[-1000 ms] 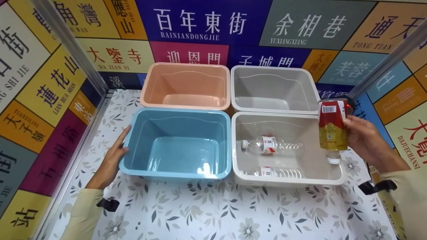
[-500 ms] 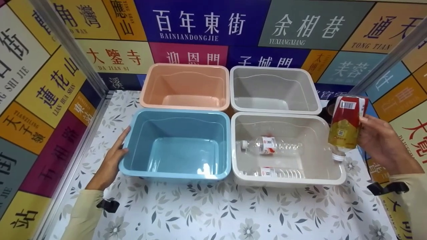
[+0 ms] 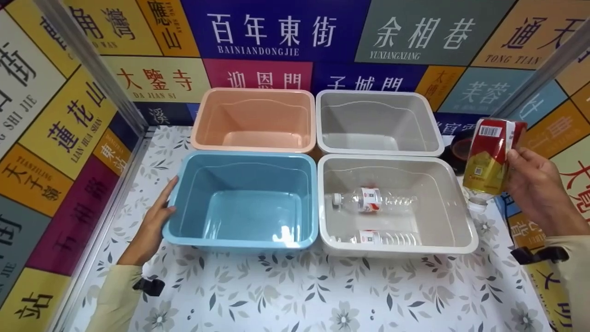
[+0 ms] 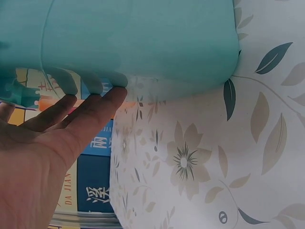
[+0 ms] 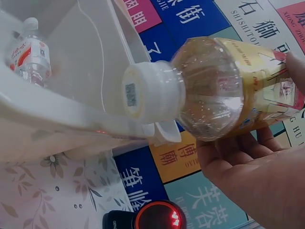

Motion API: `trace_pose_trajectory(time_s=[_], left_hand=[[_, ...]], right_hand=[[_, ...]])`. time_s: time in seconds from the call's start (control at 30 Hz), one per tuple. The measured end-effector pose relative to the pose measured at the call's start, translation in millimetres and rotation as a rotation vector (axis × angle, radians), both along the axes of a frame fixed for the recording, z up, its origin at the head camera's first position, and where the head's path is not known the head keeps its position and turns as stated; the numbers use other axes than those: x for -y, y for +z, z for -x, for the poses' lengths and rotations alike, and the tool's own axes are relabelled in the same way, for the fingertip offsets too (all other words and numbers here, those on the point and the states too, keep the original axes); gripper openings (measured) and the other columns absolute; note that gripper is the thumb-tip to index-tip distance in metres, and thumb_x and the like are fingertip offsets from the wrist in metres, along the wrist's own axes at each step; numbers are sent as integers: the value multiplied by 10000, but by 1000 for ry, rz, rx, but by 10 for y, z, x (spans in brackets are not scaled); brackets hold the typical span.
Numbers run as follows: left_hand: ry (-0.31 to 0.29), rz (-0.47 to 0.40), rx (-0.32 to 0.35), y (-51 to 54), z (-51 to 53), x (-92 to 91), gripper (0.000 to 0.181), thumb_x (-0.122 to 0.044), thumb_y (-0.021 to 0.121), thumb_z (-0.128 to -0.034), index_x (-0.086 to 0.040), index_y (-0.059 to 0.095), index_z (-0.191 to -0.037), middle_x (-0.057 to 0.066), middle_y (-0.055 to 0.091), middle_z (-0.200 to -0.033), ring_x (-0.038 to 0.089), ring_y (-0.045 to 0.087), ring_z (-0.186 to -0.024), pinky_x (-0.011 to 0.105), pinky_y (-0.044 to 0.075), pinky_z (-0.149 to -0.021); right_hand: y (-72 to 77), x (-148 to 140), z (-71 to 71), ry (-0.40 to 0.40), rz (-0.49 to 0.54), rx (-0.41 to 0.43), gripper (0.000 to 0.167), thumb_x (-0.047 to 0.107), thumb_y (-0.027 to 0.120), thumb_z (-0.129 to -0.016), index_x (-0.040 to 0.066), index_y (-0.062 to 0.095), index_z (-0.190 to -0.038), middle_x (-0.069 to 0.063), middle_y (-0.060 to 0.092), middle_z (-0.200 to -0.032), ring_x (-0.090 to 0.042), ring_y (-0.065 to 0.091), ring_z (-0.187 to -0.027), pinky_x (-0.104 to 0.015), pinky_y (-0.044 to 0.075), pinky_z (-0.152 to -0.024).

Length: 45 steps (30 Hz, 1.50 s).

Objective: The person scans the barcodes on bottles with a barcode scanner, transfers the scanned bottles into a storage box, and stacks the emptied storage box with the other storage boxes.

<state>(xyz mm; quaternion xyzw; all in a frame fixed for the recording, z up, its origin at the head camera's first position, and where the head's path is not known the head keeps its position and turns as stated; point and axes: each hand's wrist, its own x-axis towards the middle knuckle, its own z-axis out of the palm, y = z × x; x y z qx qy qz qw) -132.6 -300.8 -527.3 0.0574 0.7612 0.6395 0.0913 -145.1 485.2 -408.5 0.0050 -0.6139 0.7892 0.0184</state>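
My right hand grips a plastic drink bottle with a red and gold label, held in the air right of the cream bin. Its white cap points down in the head view; in the right wrist view the fingers wrap beneath the body. The fingertips of my left hand, fingers extended, touch the outer left wall of the blue bin. Inside the cream bin lie two clear bottles: one bottle across the middle, another bottle partly hidden by the front rim.
Behind the front bins stand a peach bin and a grey bin, rims close together. A dark round device with a red-lit ring sits right of the grey bin. Printed panels enclose the back and sides of the floral tabletop.
My right hand has carried the bottle rightward and up, from over the cream bin's right edge to outside it. The left hand stays at the blue bin.
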Motion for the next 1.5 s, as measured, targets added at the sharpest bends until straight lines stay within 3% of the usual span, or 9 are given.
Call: trace_pose_trajectory(time_s=[0.23, 0.37, 0.5, 0.63, 0.83, 0.97, 1.07, 1.4, 1.5], left_hand=[[1, -19, -9, -6, 5, 15, 651, -219, 335, -1176, -453, 184, -1764, -71, 75, -1848, 391, 119, -1660, 770, 159, -1228], [3, -14, -16, -6, 7, 18, 651, -217, 342, -1175, -449, 191, -1764, -85, 75, -1847, 372, 104, -1668, 764, 144, -1237], [0, -17, -17, -10, 2, 19, 651, -213, 342, -1176, -439, 189, -1766, -82, 74, -1847, 378, 92, -1673, 775, 128, -1242], [-5, -14, -17, -8, 1, 19, 651, -224, 347, -1175, -443, 185, -1766, -87, 70, -1847, 386, 73, -1678, 798, 111, -1239], [0, -1, -15, -6, -1, 12, 653, -235, 356, -1169, -452, 193, -1763, -100, 69, -1845, 387, 62, -1682, 806, 96, -1240], [2, 9, -8, -6, 1, 2, 660, -237, 357, -1164, -462, 189, -1761, -103, 65, -1845, 396, 58, -1683, 819, 87, -1238], [-1, 0, -6, -8, 0, -1, 658, -232, 349, -1166, -462, 188, -1761, -91, 75, -1845, 401, 80, -1678, 805, 105, -1239], [-2, -12, 6, -8, -7, 5, 657, -238, 353, -1168, -474, 188, -1758, -79, 83, -1846, 416, 111, -1669, 802, 135, -1232], [-1, -15, 8, -7, -4, 5, 659, -236, 353, -1166, -476, 191, -1757, -79, 89, -1846, 417, 121, -1665, 801, 139, -1233]], right_hand=[[-57, -5, 25, -20, -43, -50, 445, 143, 487, -1185, 64, 478, -1622, -36, 462, -1632, -133, 396, -1474, -189, 408, -1160], [-104, -9, 28, -68, -73, -74, 440, 158, 487, -1185, 50, 467, -1610, -45, 471, -1592, -140, 370, -1457, -256, 215, -1285], [-158, -25, 22, -109, -93, -72, 432, 116, 521, -1170, 47, 469, -1594, -40, 496, -1561, -150, 394, -1457, -293, 135, -1334], [-218, -52, 9, -150, -107, -35, 474, 74, 575, -1144, 77, 462, -1604, -20, 501, -1581, -178, 387, -1488, -317, 134, -1345], [-321, -123, 26, -261, -157, 55, 572, 90, 694, -1090, 157, 475, -1615, 3, 515, -1573, -195, 399, -1440, -308, 330, -1197], [-399, -191, 33, -288, -170, 110, 660, 130, 721, -1081, 185, 431, -1671, 19, 493, -1595, -187, 379, -1471, -434, 123, -1359], [-458, -250, 29, -295, -162, 134, 702, 134, 723, -1081, 184, 403, -1704, 48, 496, -1571, -165, 371, -1485, -527, -11, -1341], [-626, -335, 1, -339, -191, 201, 810, 195, 760, -1064, 234, 329, -1749, 47, 296, -1797, -195, 163, -1678, -556, -58, -1303], [-653, -357, -5, -329, -159, 222, 819, 176, 755, -1065, 219, 309, -1752, 66, 372, -1736, -186, 228, -1634, -535, -17, -1310]])
